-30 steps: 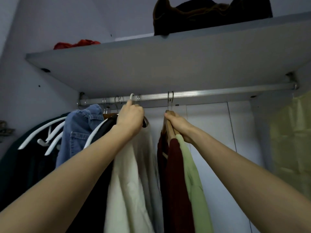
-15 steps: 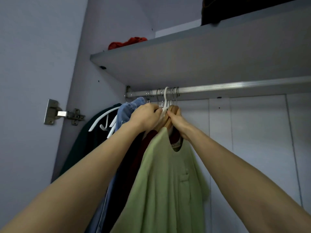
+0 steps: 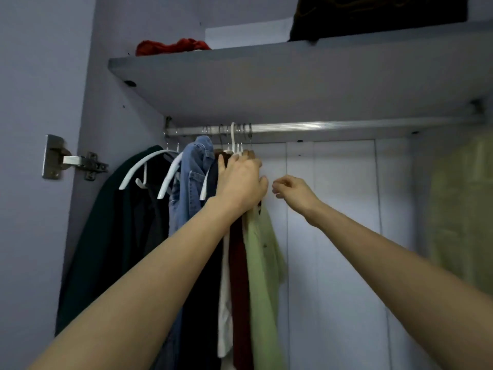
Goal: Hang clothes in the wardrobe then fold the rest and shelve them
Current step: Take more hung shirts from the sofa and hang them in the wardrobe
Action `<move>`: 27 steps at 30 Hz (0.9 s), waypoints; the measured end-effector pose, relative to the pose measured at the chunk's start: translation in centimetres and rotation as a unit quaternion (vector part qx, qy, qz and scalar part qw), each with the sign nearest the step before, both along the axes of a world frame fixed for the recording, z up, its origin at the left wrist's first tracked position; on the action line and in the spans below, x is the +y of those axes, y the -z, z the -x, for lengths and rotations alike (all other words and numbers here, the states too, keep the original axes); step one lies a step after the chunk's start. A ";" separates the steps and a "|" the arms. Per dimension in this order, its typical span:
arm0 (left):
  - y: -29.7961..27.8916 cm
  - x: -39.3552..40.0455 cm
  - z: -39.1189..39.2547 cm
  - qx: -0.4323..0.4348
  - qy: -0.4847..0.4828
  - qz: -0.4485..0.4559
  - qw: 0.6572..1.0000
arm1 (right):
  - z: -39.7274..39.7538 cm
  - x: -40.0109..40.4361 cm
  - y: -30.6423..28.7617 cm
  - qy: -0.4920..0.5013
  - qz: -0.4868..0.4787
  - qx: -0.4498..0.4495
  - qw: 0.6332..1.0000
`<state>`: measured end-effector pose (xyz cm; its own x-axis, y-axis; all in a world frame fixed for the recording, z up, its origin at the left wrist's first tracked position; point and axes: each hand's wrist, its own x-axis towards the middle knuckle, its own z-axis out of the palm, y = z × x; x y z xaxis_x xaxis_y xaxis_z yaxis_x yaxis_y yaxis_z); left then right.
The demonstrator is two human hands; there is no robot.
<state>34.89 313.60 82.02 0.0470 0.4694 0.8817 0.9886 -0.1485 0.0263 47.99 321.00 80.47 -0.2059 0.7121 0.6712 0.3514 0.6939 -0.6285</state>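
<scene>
We see the hung clothes bunched at the left end of the metal rail (image 3: 333,127): a pale green shirt (image 3: 262,276) hangs outermost, then a dark red garment (image 3: 238,276), a white one (image 3: 225,303), a black one, a blue denim jacket (image 3: 193,172) and, nearest the wardrobe's side wall, a dark green coat (image 3: 106,236). They hang from white hangers (image 3: 138,166) and metal-hooked ones whose hooks crowd together on the rail.

Our left hand (image 3: 240,180) lies on the tops of the hangers just below the rail, fingers spread forward over the shoulders of the red and green garments; we cannot tell whether the fingers close round anything beneath. The green shirt drops straight down from under this hand's wrist. Our right hand (image 3: 293,192) hovers just right of the green shirt's collar, below the rail, fingers loosely curled and holding nothing, apart from the cloth.

Above the rail runs a grey shelf (image 3: 266,76) bearing a red cloth (image 3: 173,46) at its left and a dark bundle (image 3: 373,14) at its right. Left of the rail's end a metal door hinge (image 3: 72,161) is fixed.
</scene>
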 end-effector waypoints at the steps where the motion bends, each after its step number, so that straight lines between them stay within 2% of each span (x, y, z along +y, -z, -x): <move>1: 0.7 -0.3 -0.6 0.008 0.025 0.012 1.000 | -1.2 -1.1 0.7 0.036 -0.001 -0.032 0.999; 4: 3.4 -1.3 -3.3 0.031 0.122 0.086 0.988 | -6.1 -5.2 5.1 0.178 0.013 -0.153 0.972; 7: 7.1 -2.8 -6.8 0.079 0.174 0.180 0.965 | -10.6 -10.1 10.7 0.303 0.046 -0.283 0.909; 10: 11.2 -5.0 -10.5 0.132 0.216 0.248 0.935 | -14.6 -14.7 15.9 0.344 0.100 -0.328 0.874; 14: 18.3 -10.1 -17.4 0.189 0.309 0.355 0.862 | -19.9 -25.1 22.9 0.409 0.223 -0.376 0.801; 16: 21.9 -13.7 -20.9 0.211 0.359 0.392 0.820 | -22.5 -30.5 26.4 0.424 0.283 -0.392 0.766; 20: 28.8 -21.6 -28.3 0.280 0.420 0.444 0.740 | -27.2 -41.1 31.6 0.464 0.383 -0.366 0.710; 24: 33.3 -30.2 -35.3 0.349 0.467 0.439 0.684 | -31.4 -50.5 34.6 0.500 0.433 -0.338 0.670; 27: 36.1 -38.4 -40.9 0.396 0.506 0.438 0.629 | -34.8 -58.8 37.2 0.506 0.474 -0.324 0.644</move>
